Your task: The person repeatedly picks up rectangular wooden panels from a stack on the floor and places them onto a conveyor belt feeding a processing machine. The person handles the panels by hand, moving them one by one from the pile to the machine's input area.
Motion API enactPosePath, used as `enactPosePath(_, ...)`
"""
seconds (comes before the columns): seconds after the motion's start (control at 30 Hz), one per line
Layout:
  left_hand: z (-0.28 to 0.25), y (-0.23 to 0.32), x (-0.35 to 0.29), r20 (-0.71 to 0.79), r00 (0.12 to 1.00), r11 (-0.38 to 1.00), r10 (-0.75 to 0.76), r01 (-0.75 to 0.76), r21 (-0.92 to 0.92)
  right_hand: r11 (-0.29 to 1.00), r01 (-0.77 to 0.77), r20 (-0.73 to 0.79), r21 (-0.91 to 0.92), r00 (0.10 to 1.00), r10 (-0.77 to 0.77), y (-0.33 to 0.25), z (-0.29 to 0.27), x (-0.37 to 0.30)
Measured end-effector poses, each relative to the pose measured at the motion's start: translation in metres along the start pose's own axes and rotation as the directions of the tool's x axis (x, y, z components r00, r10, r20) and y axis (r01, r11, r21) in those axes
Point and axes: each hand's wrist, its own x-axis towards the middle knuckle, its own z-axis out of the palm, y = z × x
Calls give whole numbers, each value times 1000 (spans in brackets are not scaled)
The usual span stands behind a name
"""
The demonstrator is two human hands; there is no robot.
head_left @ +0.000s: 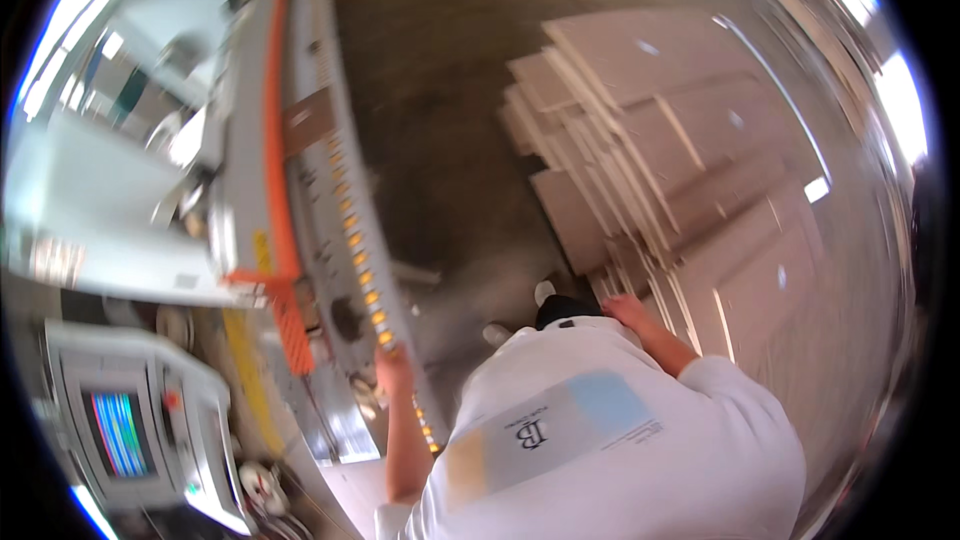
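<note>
Fingers of the left hand (393, 368) rest on the roller-lined edge of the conveyor machine (340, 190); whether they are spread or closed is too blurred to tell. Right of that machine, bare floor (440, 120) lies open, then the right hand (625, 310) lies flat on the near edge of stacked pale panels (680, 140).

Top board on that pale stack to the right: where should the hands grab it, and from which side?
Probably by its near end, coming from the person's side. The boards are long, flat and stacked overlapping, with their ends fanned toward the person, so the near edges are exposed. The right hand is already at those ends; the left hand rests on the machine's roller rail. Blur hides finer detail.
</note>
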Motion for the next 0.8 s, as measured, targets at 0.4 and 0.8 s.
enactPosePath(0.4,19,63,-45,-264,749,790,607,-535,298,694,-455,-399,558,586,705,55,-66,-159)
enactPosePath(0.8,195,90,-218,721,349,711,599,-645,-279,179,-627,-181,758,62,982,263,-80,-321)
